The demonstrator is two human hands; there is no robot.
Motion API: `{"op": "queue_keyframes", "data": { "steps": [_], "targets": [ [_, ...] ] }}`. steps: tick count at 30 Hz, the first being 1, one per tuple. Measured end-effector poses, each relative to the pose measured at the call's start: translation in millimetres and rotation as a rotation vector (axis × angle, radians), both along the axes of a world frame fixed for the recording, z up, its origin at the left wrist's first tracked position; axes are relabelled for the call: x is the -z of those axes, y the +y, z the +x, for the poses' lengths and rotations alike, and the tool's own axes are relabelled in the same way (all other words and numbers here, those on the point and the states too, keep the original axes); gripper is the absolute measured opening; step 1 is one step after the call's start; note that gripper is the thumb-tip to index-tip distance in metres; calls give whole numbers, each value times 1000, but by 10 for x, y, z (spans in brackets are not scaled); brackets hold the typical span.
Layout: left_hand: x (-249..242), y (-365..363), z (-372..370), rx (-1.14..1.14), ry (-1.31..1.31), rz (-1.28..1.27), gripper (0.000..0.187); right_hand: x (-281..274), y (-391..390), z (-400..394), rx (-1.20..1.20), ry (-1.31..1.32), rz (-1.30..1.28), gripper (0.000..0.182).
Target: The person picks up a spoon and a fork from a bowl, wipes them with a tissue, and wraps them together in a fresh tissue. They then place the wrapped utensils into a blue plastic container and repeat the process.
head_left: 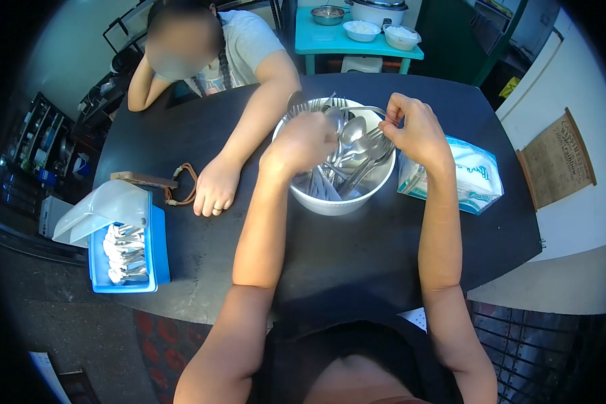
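Note:
A white bowl (337, 205) full of metal spoons and forks stands on the dark table (357, 262). My left hand (301, 145) is over its left side, slightly blurred, with the fingers curled in. Fork tines (316, 105) fan out just beyond it; what its fingers hold is hidden. At the bowl's right rim, my right hand (417, 131) pinches the end of a piece of cutlery (367, 109), whose thin handle reaches left across the bowl. Spoons (352, 130) and more forks lie jumbled between the two hands. Beside my right forearm is a tissue pack (475, 172).
Across the table, a person (252, 54) leans with one forearm resting near the bowl. A blue container (158, 249) with its lid raised holds wrapped cutlery at the left, near a phone (143, 178) with a strap. A turquoise table (357, 48) behind carries bowls and a cooker.

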State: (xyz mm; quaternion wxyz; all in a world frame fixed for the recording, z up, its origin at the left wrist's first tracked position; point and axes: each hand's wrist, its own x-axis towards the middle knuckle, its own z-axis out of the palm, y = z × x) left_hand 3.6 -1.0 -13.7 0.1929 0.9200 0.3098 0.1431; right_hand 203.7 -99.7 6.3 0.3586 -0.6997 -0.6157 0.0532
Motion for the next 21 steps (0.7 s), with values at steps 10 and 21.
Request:
{"op": "queue_keyframes", "data": {
  "steps": [10, 21],
  "targets": [
    [-13, -98, 89, 68, 196, -126, 15, 3, -24, 40, -48, -30, 11, 20],
    [-51, -133, 70, 106, 230, -138, 18, -213, -98, -14, -633, 1209, 48, 39]
  ]
}}
